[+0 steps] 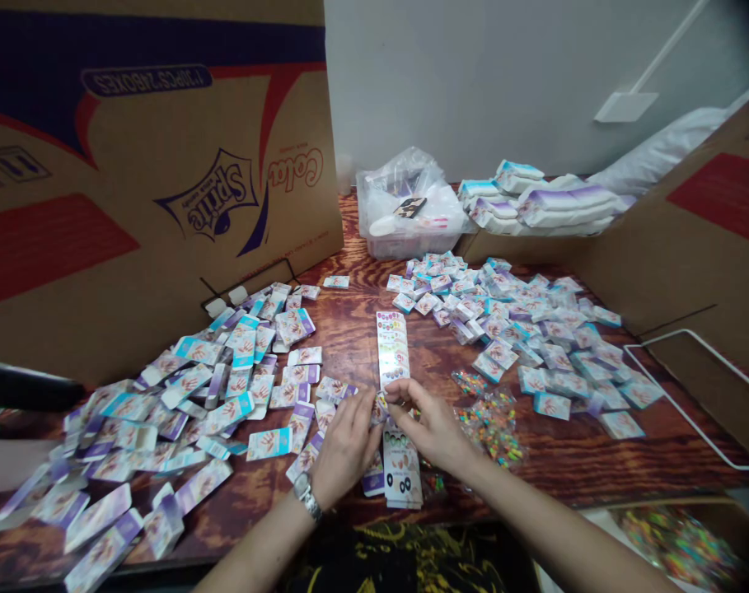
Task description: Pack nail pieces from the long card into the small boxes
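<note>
My left hand [348, 449], with a metal watch at the wrist, is closed in front of me. Its fingertips meet those of my right hand [433, 428] around a small printed box [380, 407], mostly covered by the fingers. The right thumb and index finger are bent in a pinch on its right side. Beneath and beyond the hands lie a farther stack of printed cards [392, 350] and a nearer stack of cards [402, 473]. Clear bags of colourful beads or candies [491, 424] lie just right of my right hand.
Flat and opened small boxes [226, 395] spread across the left. Filled-looking small boxes [535, 321] heap on the right. A plastic tub with bags [414, 239] stands behind, near white-and-purple packs [565, 206]. Large cartons [164, 165] flank the table; colourful packets [676, 543] sit lower right.
</note>
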The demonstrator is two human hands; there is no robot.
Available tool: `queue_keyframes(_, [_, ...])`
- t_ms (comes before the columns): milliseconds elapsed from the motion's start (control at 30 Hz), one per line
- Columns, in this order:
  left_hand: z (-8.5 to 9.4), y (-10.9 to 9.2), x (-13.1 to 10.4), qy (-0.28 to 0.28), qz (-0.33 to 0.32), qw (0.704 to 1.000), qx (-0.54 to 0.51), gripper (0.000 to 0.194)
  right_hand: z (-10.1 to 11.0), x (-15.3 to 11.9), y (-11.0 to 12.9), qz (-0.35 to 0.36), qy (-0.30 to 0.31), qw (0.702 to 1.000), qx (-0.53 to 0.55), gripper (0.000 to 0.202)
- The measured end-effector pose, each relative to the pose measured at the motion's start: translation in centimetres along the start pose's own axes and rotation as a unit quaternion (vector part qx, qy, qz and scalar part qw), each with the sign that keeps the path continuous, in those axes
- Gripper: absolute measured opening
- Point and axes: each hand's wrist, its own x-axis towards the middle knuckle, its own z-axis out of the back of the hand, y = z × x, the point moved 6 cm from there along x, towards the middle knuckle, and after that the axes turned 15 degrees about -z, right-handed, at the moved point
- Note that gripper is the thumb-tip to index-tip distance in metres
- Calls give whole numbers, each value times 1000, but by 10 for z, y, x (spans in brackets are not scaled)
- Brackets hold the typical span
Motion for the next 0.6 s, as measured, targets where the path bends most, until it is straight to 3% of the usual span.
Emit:
queue_keyframes(100, [-2,0,0,8,-5,1000,27,50,-1,4,-2,-11,2,1000,18,20])
queue_keyframes(233, [-4,0,-1,17,1,1000,22,50,-6,14,-24,-89,34,986,136,23])
queue_keyframes(367, [-1,1,0,8,3,1000,7,53,-6,17,-31,-114,34,969,216,25])
queue_keyframes(433, [1,0,1,6,-6,1000,10,53,-6,15,-24,-101,39,975,193,23])
queue_keyframes(600, [1,-1,1,4,-24,999,30,53,-2,6,0,-12,20,1000,12,16])
